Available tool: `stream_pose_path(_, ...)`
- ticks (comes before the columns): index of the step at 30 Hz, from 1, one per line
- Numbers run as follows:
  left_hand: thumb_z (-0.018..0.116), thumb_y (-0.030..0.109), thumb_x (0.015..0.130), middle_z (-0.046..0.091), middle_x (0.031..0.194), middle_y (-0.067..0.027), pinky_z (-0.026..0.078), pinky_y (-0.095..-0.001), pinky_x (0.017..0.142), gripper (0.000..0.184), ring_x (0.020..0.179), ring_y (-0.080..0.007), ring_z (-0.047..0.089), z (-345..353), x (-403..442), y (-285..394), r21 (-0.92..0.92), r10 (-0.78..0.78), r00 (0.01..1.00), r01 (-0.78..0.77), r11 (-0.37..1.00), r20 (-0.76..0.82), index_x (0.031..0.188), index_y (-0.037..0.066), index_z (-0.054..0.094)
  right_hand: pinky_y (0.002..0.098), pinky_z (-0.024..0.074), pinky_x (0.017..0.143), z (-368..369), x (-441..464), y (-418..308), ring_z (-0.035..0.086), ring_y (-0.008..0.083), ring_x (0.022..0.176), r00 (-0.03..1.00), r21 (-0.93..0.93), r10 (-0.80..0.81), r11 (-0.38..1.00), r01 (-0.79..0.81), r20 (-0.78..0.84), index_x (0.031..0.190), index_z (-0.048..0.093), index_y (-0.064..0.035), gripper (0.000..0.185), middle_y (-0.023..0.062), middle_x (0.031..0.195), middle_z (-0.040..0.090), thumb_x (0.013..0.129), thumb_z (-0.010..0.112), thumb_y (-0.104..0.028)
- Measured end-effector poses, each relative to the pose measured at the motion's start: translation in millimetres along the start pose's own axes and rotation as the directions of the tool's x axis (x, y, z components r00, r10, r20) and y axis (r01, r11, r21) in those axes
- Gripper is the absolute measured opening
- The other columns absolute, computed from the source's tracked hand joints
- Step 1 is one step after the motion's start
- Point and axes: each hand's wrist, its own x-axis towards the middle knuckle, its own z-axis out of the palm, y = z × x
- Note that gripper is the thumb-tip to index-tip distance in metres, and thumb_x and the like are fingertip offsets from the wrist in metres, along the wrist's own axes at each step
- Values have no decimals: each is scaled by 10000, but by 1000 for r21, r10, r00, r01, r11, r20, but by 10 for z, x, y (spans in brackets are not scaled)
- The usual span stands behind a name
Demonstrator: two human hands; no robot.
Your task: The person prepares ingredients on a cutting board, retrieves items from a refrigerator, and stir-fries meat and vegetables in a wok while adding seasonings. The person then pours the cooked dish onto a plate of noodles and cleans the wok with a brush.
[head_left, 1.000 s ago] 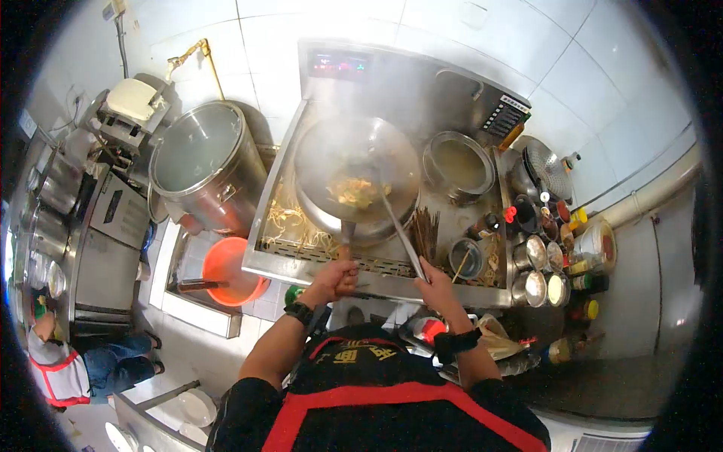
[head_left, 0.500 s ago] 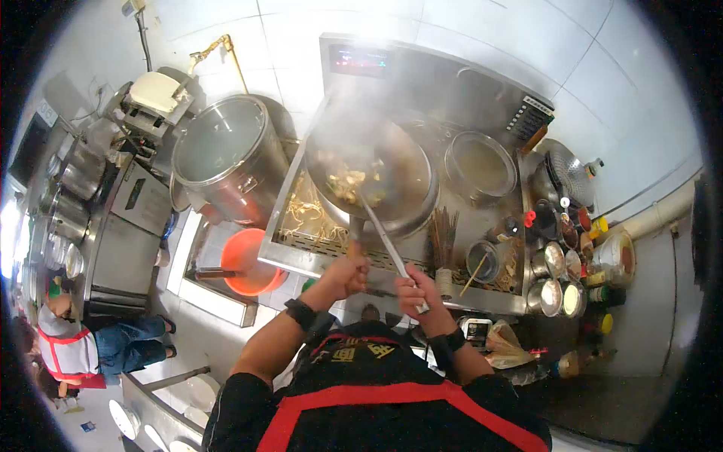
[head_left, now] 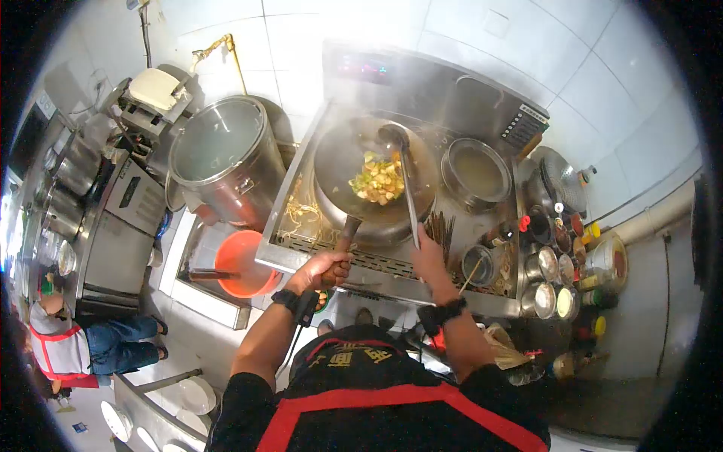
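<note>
A steaming wok (head_left: 339, 177) sits on the stove with chopped yellow and green food (head_left: 376, 179) in it. My left hand (head_left: 325, 271) is wrapped round the wok's handle (head_left: 348, 232), at the near side of the pan. In my right hand (head_left: 431, 260) is the long handle of a ladle (head_left: 407, 177). Its dark bowl is raised at the wok's far right rim, apart from the food. Steam blurs the far part of the wok.
A pot of liquid (head_left: 480, 173) stands right of the wok, near a bundle of thin sticks (head_left: 439, 235). Seasoning containers (head_left: 546, 264) crowd the right. At left are a tall stockpot (head_left: 226, 151), an orange bucket (head_left: 245, 264) and another person (head_left: 113, 343).
The ladle has moved up and right, out of the food to the wok's far right rim. My right hand has risen to the right. The food now lies nearer the wok's middle.
</note>
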Motion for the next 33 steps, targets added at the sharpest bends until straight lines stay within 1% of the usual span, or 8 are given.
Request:
stream_pose_path(1, 618, 190, 874, 422, 602, 54, 349, -249, 454, 172, 474, -67, 400, 11, -5, -16, -1, -3, 1000, 3, 1000, 2, 800, 137, 472, 408, 469, 566, 121, 102, 100, 596, 333, 595, 984, -276, -91, 960, 45, -156, 1449, 292, -110, 626, 205, 723, 606, 861, 504, -144)
stream_pose_path(4, 616, 191, 878, 418, 609, 53, 346, -247, 453, 173, 473, -68, 397, 16, -18, -54, 26, 27, 998, -29, 999, 55, 813, 140, 464, 461, 459, 655, 159, -47, 27, 594, 426, 723, 997, -179, -63, 982, 55, -40, 1450, 282, -124, 637, 261, 782, 600, 853, 503, -148)
stream_pose_path(7, 612, 184, 881, 441, 636, 44, 340, -242, 426, 169, 470, -72, 405, 27, 27, -117, -19, 97, 995, -98, 995, -13, 829, 137, 458, 477, 474, 674, -85, -565, 362, 600, 442, 774, 979, -417, -47, 900, 127, 197, 1453, 286, -161, 653, 279, 853, 612, 839, 509, -145)
stream_pose_path(13, 600, 178, 886, 467, 638, 29, 393, -256, 432, 176, 467, -78, 443, 259, -47, -39, -81, 27, 999, -29, 996, -27, 820, 125, 446, 476, 470, 603, -1187, -1351, 199, 598, 348, 667, 995, -888, 10, 452, 84, 99, 1404, 392, -214, 606, 180, 730, 578, 825, 505, -73)
stream_pose_path(21, 591, 172, 876, 467, 598, 16, 385, -255, 423, 187, 452, -96, 440, 64, 208, -114, 64, 86, 996, -88, 994, 37, 760, 119, 455, 466, 480, 631, -1340, -1260, 8, 593, 377, 679, 988, -765, -131, 628, 143, 77, 1366, 458, -215, 613, 198, 731, 574, 772, 576, -118)
stream_pose_path(24, 605, 159, 870, 450, 605, 10, 360, -243, 395, 184, 449, -105, 432, 188, 237, -219, -62, 91, 996, -92, 994, -27, 778, 121, 450, 485, 472, 674, -697, -656, 380, 607, 402, 727, 999, -468, -38, 883, 38, 9, 1383, 423, -197, 633, 239, 774, 596, 778, 604, -179)
stream_pose_path(28, 614, 168, 871, 457, 617, 8, 387, -261, 391, 177, 455, -98, 445, 12, 289, -287, -97, 49, 999, -51, 994, -23, 849, 118, 445, 479, 470, 704, 34, -251, 125, 605, 432, 777, 981, -203, -59, 979, 20, -187, 1392, 407, -199, 636, 269, 830, 608, 786, 600, -216)
stream_pose_path(33, 615, 180, 877, 477, 649, 2, 418, -270, 398, 192, 467, -89, 457, -16, 281, -243, -61, 84, 996, -84, 995, -14, 879, 106, 438, 469, 477, 716, -52, -467, -31, 607, 434, 792, 995, -401, 82, 911, -97, -55, 1387, 415, -181, 615, 270, 845, 613, 796, 581, -197)
